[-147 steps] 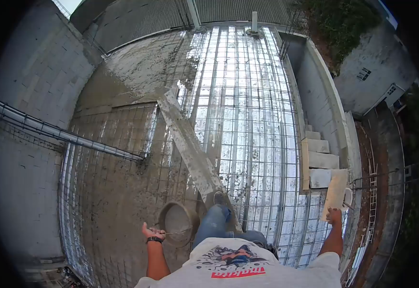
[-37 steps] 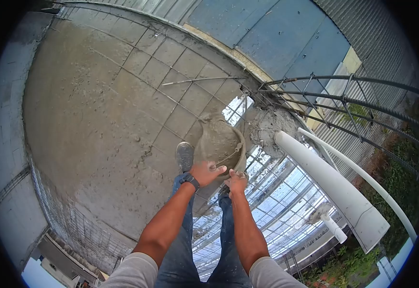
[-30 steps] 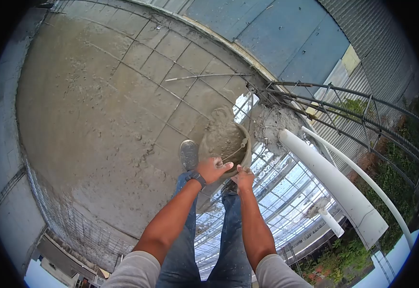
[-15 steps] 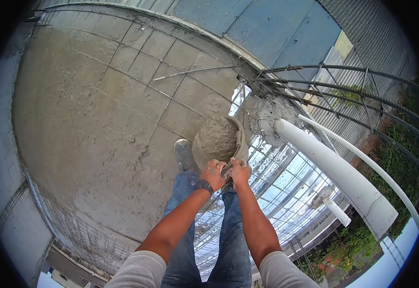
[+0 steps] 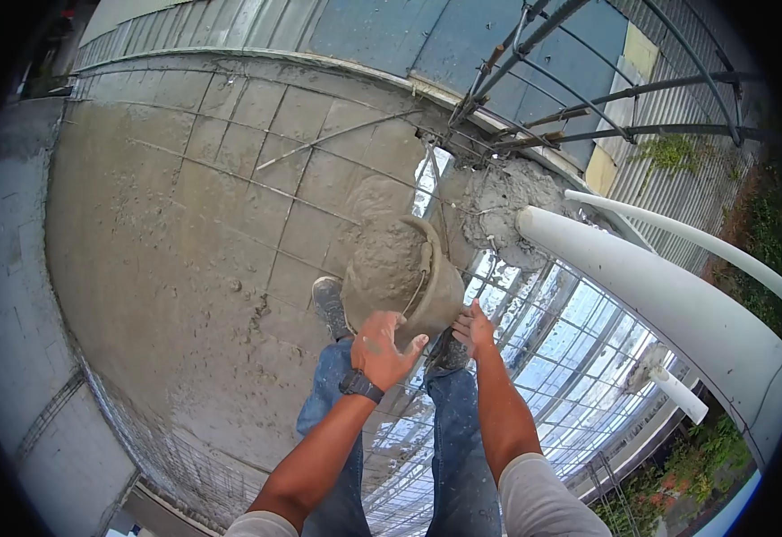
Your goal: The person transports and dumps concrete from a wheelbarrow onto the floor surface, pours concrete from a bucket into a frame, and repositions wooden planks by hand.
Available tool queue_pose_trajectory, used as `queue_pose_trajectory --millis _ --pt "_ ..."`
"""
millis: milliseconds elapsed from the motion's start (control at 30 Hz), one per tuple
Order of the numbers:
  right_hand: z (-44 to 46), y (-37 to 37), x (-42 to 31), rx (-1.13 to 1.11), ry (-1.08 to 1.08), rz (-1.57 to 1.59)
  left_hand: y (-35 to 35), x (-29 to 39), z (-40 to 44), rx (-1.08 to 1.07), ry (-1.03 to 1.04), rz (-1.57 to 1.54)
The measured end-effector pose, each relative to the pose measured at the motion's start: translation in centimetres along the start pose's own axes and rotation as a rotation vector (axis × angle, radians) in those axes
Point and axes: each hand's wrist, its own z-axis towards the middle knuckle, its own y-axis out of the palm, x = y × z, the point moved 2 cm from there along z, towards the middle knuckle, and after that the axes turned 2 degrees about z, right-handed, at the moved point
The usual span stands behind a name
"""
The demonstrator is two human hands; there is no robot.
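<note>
A concrete-smeared bucket point(image 5: 445, 294) lies tipped in front of my feet, its mouth facing left. Wet concrete point(image 5: 384, 261) heaps at the mouth and spreads onto the slab. A thin wire handle hangs across the rim. My left hand point(image 5: 385, 349), wearing a dark watch, is at the bucket's near rim with thumb and fingers apart. Beside the bucket's lower right side is my right hand point(image 5: 474, 329), fingers loosely spread and not wrapped around anything; whether the fingertips touch the wall is hard to tell. Both hands carry grey smears.
Steel rebar point(image 5: 319, 143) crosses the wet concrete slab point(image 5: 158, 268). On the right, shiny decking point(image 5: 543, 331) lies under mesh. A thick white pipe point(image 5: 659, 286) and a thinner pipe point(image 5: 677, 224) slant past it. Bent rebar columns point(image 5: 579, 107) rise near the blue wall panels point(image 5: 462, 54).
The bucket has tipped further, showing more of its outer wall. My hands have come off their close grip on the near rim and moved apart. The view has shifted slightly.
</note>
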Motion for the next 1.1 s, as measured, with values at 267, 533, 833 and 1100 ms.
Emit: queue_pose_trajectory --millis 267,533,833,1100 --pt "4.2 2.7 3.5 -0.485 0.009 0.487 4.5 -1.9 -0.6 -0.066 0.038 0.128" --pt "7.3 3.5 5.2 -0.533 -0.079 0.761 0.6 2.4 0.3 -0.162 0.22 0.077" --pt "-1.9 8.9 -1.1 -0.482 -0.372 0.947 -2.2 7.3 10.4 -0.303 0.474 0.128" --pt "-3.8 16.9 -13.4 -0.471 -0.596 0.97 0.0 10.1 21.2 0.089 0.684 0.044"
